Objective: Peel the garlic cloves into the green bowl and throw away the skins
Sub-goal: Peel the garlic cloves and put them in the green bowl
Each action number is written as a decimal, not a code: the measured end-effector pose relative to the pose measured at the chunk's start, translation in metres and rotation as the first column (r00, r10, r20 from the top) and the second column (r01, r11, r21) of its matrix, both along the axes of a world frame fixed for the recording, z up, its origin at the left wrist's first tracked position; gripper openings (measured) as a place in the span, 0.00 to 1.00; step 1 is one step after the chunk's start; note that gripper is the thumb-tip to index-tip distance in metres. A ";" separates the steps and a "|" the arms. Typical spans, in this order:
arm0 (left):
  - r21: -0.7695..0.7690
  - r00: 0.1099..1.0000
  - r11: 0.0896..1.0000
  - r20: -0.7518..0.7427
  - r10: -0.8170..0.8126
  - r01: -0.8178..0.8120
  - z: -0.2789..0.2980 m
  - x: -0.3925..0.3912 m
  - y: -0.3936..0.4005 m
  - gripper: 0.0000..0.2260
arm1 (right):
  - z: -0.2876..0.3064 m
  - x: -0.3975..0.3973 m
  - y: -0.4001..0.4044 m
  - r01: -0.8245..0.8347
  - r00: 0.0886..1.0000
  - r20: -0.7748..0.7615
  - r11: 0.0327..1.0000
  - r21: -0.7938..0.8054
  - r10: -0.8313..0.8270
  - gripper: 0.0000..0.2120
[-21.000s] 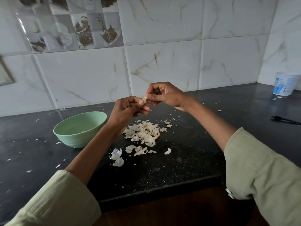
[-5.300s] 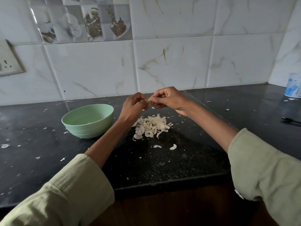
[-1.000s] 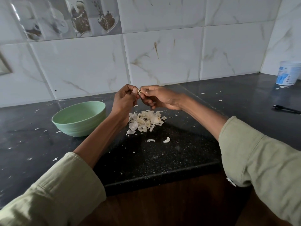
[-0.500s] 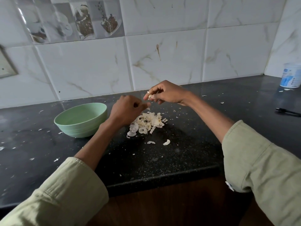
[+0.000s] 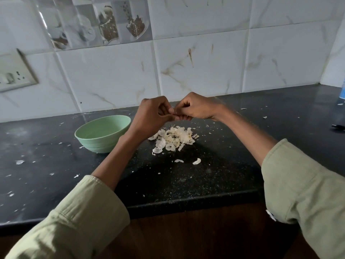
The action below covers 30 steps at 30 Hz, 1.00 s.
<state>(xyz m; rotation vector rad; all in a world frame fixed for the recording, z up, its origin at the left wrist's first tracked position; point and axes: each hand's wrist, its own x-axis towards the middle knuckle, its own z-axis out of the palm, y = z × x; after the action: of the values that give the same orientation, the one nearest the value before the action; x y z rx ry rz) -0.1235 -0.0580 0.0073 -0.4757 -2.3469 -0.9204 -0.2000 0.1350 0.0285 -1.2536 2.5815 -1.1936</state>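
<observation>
My left hand [image 5: 152, 114] and my right hand [image 5: 196, 108] meet fingertip to fingertip above the black counter, fingers curled. Between them they pinch a small garlic clove [image 5: 172, 114], almost fully hidden by the fingers. Right below the hands lies a pile of pale garlic skins [image 5: 173, 140]. The green bowl [image 5: 102, 134] stands on the counter to the left of my left wrist; its contents cannot be made out.
Two loose skin pieces [image 5: 196, 161] lie in front of the pile, and small flakes dot the black counter [image 5: 205, 176]. A black pen [image 5: 337, 126] and a blue-white tub [image 5: 343, 92] sit at the far right. The tiled wall holds a socket plate [image 5: 15, 75] at the left.
Half a second ago the hands were apart, with the left one lower over the pile. Now the left hand has risen and rejoined the right hand at the clove.
</observation>
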 end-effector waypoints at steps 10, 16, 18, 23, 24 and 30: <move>-0.170 0.964 0.954 -0.144 0.223 -0.246 0.017 0.010 -0.019 0.05 | -0.007 0.005 -0.011 -0.030 1.000 -0.001 0.999 -0.016 0.030 0.20; -0.151 0.851 0.838 -0.120 0.511 -0.524 0.024 0.016 -0.030 0.08 | -0.007 0.002 -0.005 -0.095 0.990 -0.084 0.980 0.176 0.111 0.13; -0.155 0.783 0.768 -0.102 0.614 -0.622 0.026 0.020 -0.032 0.07 | -0.006 0.002 -0.003 -0.148 0.984 -0.057 0.958 0.244 0.166 0.14; -0.133 0.682 0.682 0.048 0.730 -0.720 0.032 0.033 -0.037 0.06 | -0.010 0.000 -0.007 -0.189 0.973 -0.072 0.932 0.310 0.221 0.16; -0.134 0.661 0.662 0.061 0.748 -0.737 0.033 0.035 -0.037 0.06 | -0.011 -0.001 -0.009 -0.199 0.969 -0.076 0.929 0.312 0.233 0.16; -0.158 0.588 0.593 0.083 0.805 -0.790 0.035 0.034 -0.038 0.06 | -0.015 0.000 -0.014 -0.238 0.956 -0.076 0.901 0.362 0.282 0.16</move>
<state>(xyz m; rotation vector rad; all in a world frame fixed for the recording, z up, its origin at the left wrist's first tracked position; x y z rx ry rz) -0.0897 -0.0958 0.0419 0.6406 -2.3460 -0.3813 -0.1997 0.1209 0.0135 -1.5633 2.4528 -0.5921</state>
